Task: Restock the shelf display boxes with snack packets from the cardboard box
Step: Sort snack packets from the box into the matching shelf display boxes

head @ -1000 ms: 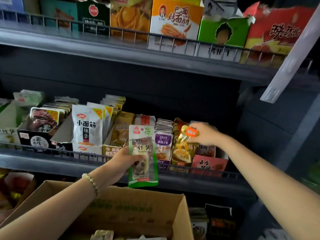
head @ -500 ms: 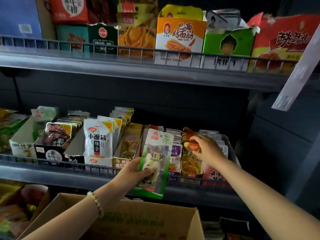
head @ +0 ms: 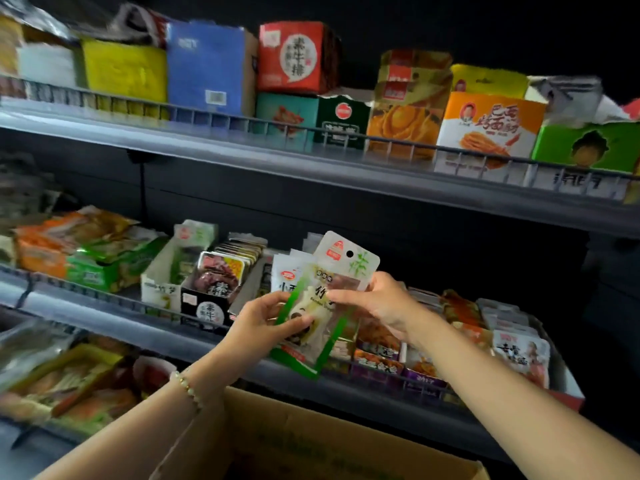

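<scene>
Pinching snack packet (head: pixel 341 268): left grip (head: pixel 263 320), right grip (head: pixel 379 303).

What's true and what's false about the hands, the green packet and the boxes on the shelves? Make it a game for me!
1. The left hand and right hand both hold the green-edged snack packet. True.
2. The packet lies inside the cardboard box. False: it is held up in front of the middle shelf.
3. A beaded bracelet is on the left wrist. True.
4. The red box on the top shelf stands underneath the teal box. False: the red one sits on top of the teal one.
</scene>
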Available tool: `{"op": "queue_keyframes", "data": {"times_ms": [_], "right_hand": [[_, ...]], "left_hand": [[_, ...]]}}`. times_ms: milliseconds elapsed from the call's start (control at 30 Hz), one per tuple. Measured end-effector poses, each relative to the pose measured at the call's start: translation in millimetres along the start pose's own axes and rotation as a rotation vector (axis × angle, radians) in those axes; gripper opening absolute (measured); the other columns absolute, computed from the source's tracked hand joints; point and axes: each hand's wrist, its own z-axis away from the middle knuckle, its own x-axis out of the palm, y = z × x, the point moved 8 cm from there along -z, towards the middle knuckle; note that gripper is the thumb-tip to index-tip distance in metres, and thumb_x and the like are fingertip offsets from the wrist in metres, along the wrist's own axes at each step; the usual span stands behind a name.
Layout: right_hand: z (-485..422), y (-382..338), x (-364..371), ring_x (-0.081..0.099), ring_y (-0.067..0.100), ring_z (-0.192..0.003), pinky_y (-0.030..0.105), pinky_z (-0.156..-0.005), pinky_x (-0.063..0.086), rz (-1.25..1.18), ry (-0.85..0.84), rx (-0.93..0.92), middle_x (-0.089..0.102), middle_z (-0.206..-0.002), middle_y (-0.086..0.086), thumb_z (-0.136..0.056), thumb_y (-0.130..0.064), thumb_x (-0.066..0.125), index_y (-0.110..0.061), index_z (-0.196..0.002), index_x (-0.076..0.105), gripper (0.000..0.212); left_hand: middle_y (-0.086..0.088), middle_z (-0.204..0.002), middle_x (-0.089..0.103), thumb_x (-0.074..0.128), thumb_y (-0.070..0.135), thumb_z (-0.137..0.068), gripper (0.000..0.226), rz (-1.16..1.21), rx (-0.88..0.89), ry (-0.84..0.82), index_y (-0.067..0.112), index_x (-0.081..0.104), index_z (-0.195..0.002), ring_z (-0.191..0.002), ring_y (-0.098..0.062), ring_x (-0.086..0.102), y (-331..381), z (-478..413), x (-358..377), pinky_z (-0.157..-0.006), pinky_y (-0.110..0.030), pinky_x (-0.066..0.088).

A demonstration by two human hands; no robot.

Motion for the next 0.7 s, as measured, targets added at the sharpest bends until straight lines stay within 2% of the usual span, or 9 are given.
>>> {"op": "queue_keyframes", "data": {"times_ms": [133, 233, 367, 433, 500, 600, 700], "right_hand": [[-34.9, -21.0, 57.1, 0.071, 0.017, -0.085, 0.033, -0.077, 0.059, 0.01, -0.027, -0.022, 0.074, -0.094, 0.006, -0.073, -0.005, 0.08, -0.003, -0.099, 0.07, 0.028], [-68.2, -38.6, 88.5, 0.07, 0.018, -0.085, 0.036, -0.079, 0.059, 0.036, 0.035, -0.063, 0.073, -0.096, 0.008, -0.073, -0.007, 0.08, -0.008, -0.094, 0.07, 0.024], [-119.1, -64.4, 131.9, 0.069, 0.018, -0.085, 0.038, -0.083, 0.057, 0.064, 0.105, -0.15, 0.073, -0.094, 0.006, -0.074, -0.005, 0.08, -0.013, -0.081, 0.071, 0.014], [-145.4, -75.6, 156.2, 0.066, 0.012, -0.08, 0.023, -0.072, 0.055, 0.09, 0.132, -0.185, 0.07, -0.092, 0.003, -0.075, -0.008, 0.08, -0.009, -0.086, 0.071, 0.014], [-173.5, -79.0, 177.0, 0.065, 0.011, -0.084, 0.017, -0.065, 0.049, 0.1, 0.184, -0.19, 0.07, -0.095, 0.001, -0.076, -0.014, 0.08, -0.006, -0.098, 0.07, 0.026], [-217.3, -69.6, 204.9, 0.063, 0.019, -0.097, 0.028, -0.079, 0.05, 0.158, 0.237, -0.163, 0.067, -0.103, 0.004, -0.075, -0.022, 0.08, -0.006, -0.107, 0.063, 0.04], [-253.5, -55.6, 231.0, 0.066, 0.024, -0.094, 0.036, -0.081, 0.052, 0.258, 0.217, -0.145, 0.069, -0.101, 0.008, -0.076, -0.02, 0.077, -0.005, -0.102, 0.065, 0.033]], "left_hand": [[0.005, -0.083, 0.075, 0.073, 0.019, -0.077, 0.02, -0.195, 0.103, 0.099, 0.015, 0.067, -0.096, -0.077, -0.012, 0.071, 4.5, 0.3, -91.2, -0.065, -0.027, 0.058], [0.008, -0.078, 0.073, 0.072, 0.03, -0.082, 0.018, -0.543, 0.107, 0.206, 0.023, 0.069, -0.099, -0.07, -0.007, 0.067, -1.1, -6.3, -177.0, -0.066, -0.028, 0.056], [0.016, -0.103, 0.064, 0.06, 0.047, -0.089, 0.032, -0.978, 0.041, 0.242, 0.032, 0.061, -0.116, -0.087, -0.004, 0.064, -14.1, -21.5, -251.2, -0.08, -0.031, 0.055], [0.01, -0.113, 0.06, 0.055, 0.049, -0.092, 0.039, -1.111, 0.015, 0.254, 0.031, 0.056, -0.126, -0.093, -0.01, 0.064, -20.3, -32.4, -270.3, -0.083, -0.033, 0.054], [0.006, -0.125, 0.055, 0.05, 0.051, -0.093, 0.043, -1.215, 0.024, 0.237, 0.032, 0.052, -0.131, -0.105, -0.014, 0.059, -28.2, -43.2, -279.1, -0.088, -0.032, 0.051], [0.006, -0.128, 0.053, 0.045, 0.055, -0.094, 0.047, -1.272, 0.02, 0.136, 0.031, 0.051, -0.133, -0.114, -0.015, 0.052, -48.7, -59.0, -279.7, -0.088, -0.029, 0.045], [0.007, -0.125, 0.054, 0.048, 0.057, -0.091, 0.043, -1.191, 0.017, 0.121, 0.033, 0.057, -0.126, -0.113, -0.015, 0.052, -65.8, -74.1, -286.2, -0.091, -0.031, 0.045]]}}
